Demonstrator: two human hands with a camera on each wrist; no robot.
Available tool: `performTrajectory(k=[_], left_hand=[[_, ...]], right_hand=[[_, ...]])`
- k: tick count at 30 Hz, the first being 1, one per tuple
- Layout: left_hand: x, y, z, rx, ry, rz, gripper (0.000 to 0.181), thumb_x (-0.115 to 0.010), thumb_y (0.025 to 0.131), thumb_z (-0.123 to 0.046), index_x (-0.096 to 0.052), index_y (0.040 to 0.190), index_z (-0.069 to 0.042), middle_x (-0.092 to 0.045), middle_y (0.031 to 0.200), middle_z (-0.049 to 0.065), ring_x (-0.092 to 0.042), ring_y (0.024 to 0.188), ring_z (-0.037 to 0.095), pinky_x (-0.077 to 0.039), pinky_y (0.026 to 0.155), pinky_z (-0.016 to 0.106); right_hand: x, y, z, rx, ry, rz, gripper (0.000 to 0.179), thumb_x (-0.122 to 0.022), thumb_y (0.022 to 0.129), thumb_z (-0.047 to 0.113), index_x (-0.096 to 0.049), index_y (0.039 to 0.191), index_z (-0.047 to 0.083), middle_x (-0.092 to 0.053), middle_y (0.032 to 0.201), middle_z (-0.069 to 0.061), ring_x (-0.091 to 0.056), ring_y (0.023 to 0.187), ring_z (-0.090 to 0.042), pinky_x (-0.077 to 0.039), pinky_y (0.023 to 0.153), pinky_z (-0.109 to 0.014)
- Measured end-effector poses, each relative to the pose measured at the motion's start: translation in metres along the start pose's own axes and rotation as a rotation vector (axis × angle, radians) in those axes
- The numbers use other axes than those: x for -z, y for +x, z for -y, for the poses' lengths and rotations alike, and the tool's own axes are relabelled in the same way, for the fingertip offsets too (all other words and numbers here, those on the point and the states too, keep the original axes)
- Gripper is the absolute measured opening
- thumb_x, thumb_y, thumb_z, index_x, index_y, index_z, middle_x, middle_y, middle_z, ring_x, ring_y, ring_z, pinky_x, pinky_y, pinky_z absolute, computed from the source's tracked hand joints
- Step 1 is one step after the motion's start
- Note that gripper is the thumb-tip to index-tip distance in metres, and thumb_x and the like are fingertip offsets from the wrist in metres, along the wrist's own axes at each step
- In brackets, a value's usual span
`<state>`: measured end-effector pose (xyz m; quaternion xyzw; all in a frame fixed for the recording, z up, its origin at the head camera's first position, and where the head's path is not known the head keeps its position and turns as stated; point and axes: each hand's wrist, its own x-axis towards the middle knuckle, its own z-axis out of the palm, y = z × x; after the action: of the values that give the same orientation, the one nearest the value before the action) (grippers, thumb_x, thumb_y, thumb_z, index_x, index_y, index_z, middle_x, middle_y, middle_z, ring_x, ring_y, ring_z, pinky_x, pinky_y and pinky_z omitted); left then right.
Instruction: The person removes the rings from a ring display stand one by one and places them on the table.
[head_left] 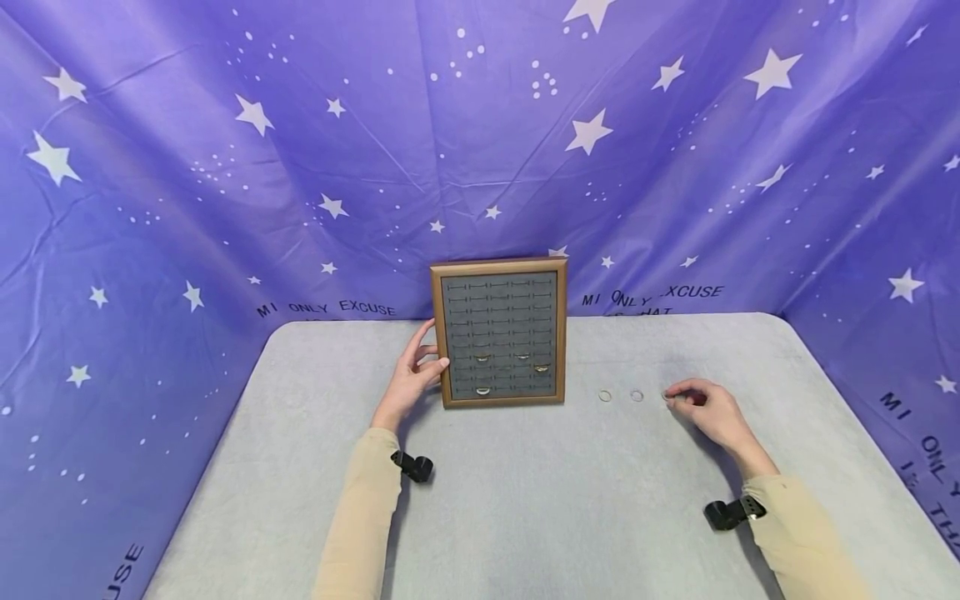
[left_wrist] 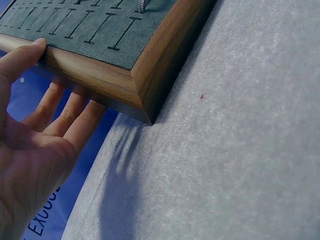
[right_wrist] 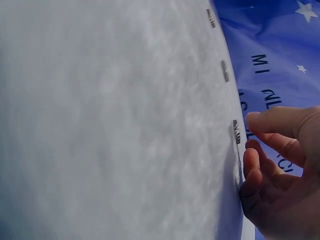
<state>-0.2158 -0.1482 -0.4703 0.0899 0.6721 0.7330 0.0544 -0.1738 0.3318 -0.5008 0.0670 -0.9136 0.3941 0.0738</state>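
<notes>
A wood-framed ring display board (head_left: 498, 312) with grey slotted padding leans upright at the table's back. My left hand (head_left: 412, 379) grips its left side, thumb on the front of the frame and fingers behind, as the left wrist view also shows. Several rings sit in the lower slots, among them a silver ring (head_left: 483, 391) and a gold ring (head_left: 542, 367). On the table to the right, a gold-toned ring (head_left: 604, 396) and a silvery ring (head_left: 637, 395) lie in a row. My right hand (head_left: 708, 408) has its bent fingertips right beside the third ring (right_wrist: 236, 131).
The grey table (head_left: 570, 500) ends at a purple star-patterned cloth (head_left: 420, 150) behind and on both sides. Each wrist carries a small black camera, such as the right wrist camera (head_left: 723, 515). A tiny red speck (left_wrist: 202, 96) marks the tabletop near the board.
</notes>
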Motion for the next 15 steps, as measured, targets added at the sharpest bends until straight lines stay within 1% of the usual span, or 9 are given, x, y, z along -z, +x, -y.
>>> performTrajectory(k=[2,5,11,15], left_hand=[[0.000,0.000,0.000,0.003,0.001,0.002,0.074,-0.060,0.093,0.003,-0.025,0.154,-0.017,-0.048,0.119,0.023,-0.066,0.090,0.012,-0.055,0.079,0.032],[0.000,0.000,-0.001,0.005,0.001,0.002,0.074,-0.060,0.093,0.003,-0.025,0.154,-0.017,-0.047,0.120,0.024,-0.066,0.090,0.012,-0.055,0.079,0.032],[-0.001,-0.001,-0.001,0.003,-0.001,-0.001,0.074,-0.060,0.093,0.004,-0.024,0.154,-0.016,-0.046,0.119,0.024,-0.066,0.090,0.011,-0.055,0.077,0.030],[-0.001,-0.001,-0.001,0.007,0.001,-0.006,0.074,-0.060,0.093,0.004,-0.025,0.154,-0.016,-0.047,0.119,0.024,-0.066,0.090,0.012,-0.055,0.078,0.030]], right_hand=[[-0.001,-0.001,0.001,0.006,0.023,-0.015,0.014,-0.071,0.082,0.000,-0.069,0.096,-0.004,-0.064,0.080,-0.010,-0.051,0.065,-0.003,-0.039,0.057,-0.017],[-0.003,-0.002,0.006,0.007,0.067,-0.014,0.020,-0.071,0.083,0.000,-0.066,0.101,-0.007,-0.065,0.084,-0.015,-0.054,0.068,-0.001,-0.040,0.059,-0.015],[-0.010,0.000,0.021,-0.048,0.147,0.059,0.034,-0.070,0.087,0.004,-0.059,0.117,-0.008,-0.064,0.087,-0.013,-0.055,0.070,-0.001,-0.042,0.055,-0.019],[-0.019,0.002,0.034,-0.046,0.191,0.097,0.039,-0.068,0.089,0.006,-0.055,0.124,-0.008,-0.064,0.101,-0.024,-0.059,0.078,-0.002,-0.045,0.059,-0.020]])
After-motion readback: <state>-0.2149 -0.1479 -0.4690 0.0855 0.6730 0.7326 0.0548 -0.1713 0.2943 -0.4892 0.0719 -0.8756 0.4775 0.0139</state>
